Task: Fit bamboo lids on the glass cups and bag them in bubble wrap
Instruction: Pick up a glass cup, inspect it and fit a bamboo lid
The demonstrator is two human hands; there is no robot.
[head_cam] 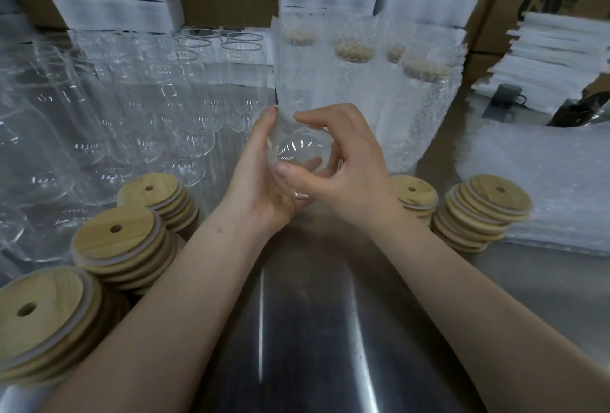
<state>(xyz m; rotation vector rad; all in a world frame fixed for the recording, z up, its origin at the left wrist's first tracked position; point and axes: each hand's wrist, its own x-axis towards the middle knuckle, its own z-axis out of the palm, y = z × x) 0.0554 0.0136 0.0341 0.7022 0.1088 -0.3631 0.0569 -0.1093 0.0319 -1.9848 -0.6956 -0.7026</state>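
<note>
Both hands grip one glass cup [298,152] above the steel table [313,320], its clear base turned toward the camera: the left hand [260,178] curls round its left side and the right hand [345,168] pinches its right side between thumb and fingers. Just behind them stand bubble-wrapped cups [358,82] with lids on, and bare glass cups [148,102] crowd the left. Stacks of bamboo lids [122,241] flank both forearms, and flat bubble-wrap bags [544,181] lie at the right.
</note>
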